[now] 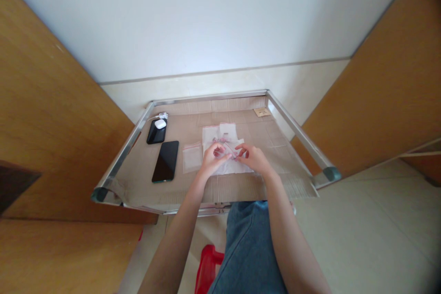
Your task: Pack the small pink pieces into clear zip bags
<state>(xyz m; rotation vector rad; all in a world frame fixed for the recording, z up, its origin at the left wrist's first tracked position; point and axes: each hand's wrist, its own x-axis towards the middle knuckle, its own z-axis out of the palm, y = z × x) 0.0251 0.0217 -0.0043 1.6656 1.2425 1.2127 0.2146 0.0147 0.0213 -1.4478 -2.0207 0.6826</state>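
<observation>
My left hand (212, 159) and my right hand (252, 156) meet over a loose pile of small clear zip bags (210, 134) with reddish top strips. Between my fingertips is one clear zip bag (230, 149), pinched from both sides; its contents, if any, are too small to make out. A separate zip bag (192, 158) lies flat just left of the pile. Thumb and fingers of each hand are drawn together, and the palms are partly turned from view.
Cardboard (134, 183) lines the metal-framed cart top (296, 131). On the left lie a large black phone (166, 161), a smaller phone (156, 134) with a white earbud case (160, 124), and a white charger (163, 115). A brown packet (262, 112) sits back right; a red stool (206, 268) stands below.
</observation>
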